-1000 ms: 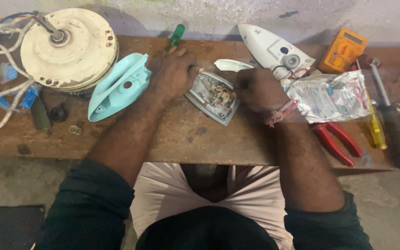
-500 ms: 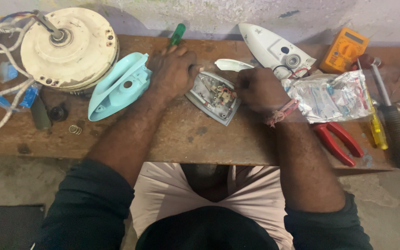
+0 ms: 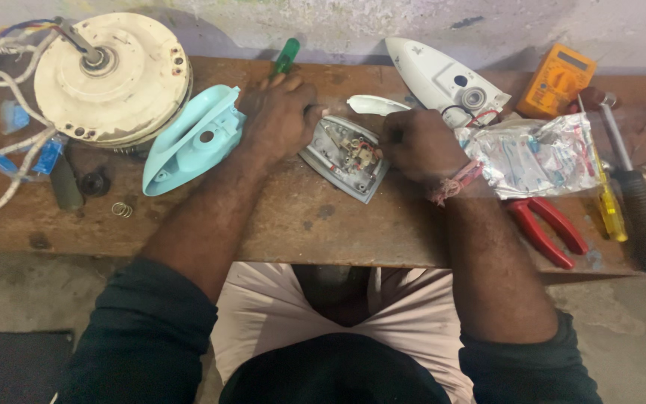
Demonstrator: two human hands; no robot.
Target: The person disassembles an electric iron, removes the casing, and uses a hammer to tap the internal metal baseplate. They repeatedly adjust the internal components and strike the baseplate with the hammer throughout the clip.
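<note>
The iron soleplate [image 3: 347, 157] lies tilted at the middle of the wooden bench [image 3: 300, 217], its wiring and terminals facing up, and both of your hands are on it. Keep it flat and pinned while you work at the terminals; a plate that rocks under the fingers makes small contacts hard to reach, so bear down at the edge rather than on the wiring.

Your left hand [image 3: 282, 116] rests curled over the plate's upper left edge, fingers bent and pressed against it, holding it steady. Your right hand [image 3: 416, 142] is closed into a loose fist at the plate's right side, fingertips turned in toward the terminals; it may be pinching a small part or wire there, but the view is too blurred to tell what.

Just beside your left hand lies the light blue iron cover [image 3: 192, 138], and behind that hand a green screwdriver handle [image 3: 285, 56] shows. A white iron body [image 3: 443, 78] sits beyond your right hand, with a crumpled plastic bag [image 3: 536, 153], red pliers [image 3: 547, 228], a yellow multimeter [image 3: 558, 78] and a yellow screwdriver [image 3: 607, 202] farther right. A round fan motor [image 3: 114, 75] stands at far left.
</note>
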